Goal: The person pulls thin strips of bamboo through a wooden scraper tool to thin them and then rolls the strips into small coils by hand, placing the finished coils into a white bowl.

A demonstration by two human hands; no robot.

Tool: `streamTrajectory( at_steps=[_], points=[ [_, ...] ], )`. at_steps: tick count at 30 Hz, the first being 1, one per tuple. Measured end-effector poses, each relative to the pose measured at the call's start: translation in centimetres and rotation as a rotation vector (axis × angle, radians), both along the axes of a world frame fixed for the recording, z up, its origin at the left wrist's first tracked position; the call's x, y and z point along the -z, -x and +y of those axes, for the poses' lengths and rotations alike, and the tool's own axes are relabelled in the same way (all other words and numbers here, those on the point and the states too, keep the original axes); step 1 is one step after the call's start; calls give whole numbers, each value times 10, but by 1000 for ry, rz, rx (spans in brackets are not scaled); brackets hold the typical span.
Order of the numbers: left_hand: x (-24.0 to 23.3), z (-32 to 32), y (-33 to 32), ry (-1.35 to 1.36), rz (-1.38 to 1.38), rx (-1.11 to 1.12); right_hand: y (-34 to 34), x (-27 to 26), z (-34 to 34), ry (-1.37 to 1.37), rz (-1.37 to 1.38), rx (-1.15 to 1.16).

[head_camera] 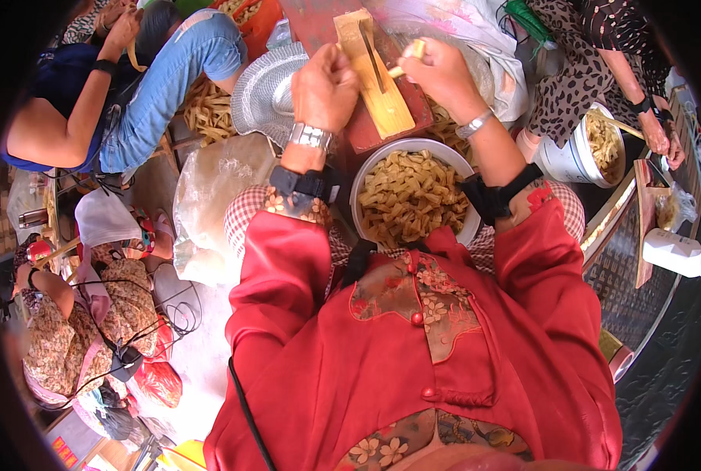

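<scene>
My left hand (325,85) is at the left edge of a pale wooden board (394,115), its fingertips pinched together. Whether anything is between those fingers is hidden. A narrow dark blade or slot (374,59) runs lengthwise along the board, which lies on a worn red bench (359,132). To the board's right, my right hand (443,73) grips a pale yellow strip (414,50), with part of it poking out toward the board. Below both hands, a round white tub (359,171) full of short, folded-looking yellowish-brown pieces (415,197) sits between my knees.
A grey woven hat (262,88) and a clear plastic bag (215,200) lie left. More strips (209,112) are heaped beside a person in jeans (162,88). At right, another person's hands (662,141) are near a white bucket (568,147). Another person (91,306) sits lower left.
</scene>
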State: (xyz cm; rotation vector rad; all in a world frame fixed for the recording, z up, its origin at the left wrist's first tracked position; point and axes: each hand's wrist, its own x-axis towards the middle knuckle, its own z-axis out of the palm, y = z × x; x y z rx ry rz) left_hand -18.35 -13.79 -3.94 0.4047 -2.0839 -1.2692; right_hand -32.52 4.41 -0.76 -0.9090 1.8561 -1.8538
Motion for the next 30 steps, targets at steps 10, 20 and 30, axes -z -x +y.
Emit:
streamTrajectory(
  at_steps=[10,20,30],
  points=[
    [36,116,-109,133,-309,525,45,27,115,-913,2,-356],
    [118,128,-93,316,-637,571,165,92,-36,-482,-79,65],
    [114,129,-93,124,-621,509,190,305,-14,-762,362,16]
  ],
)
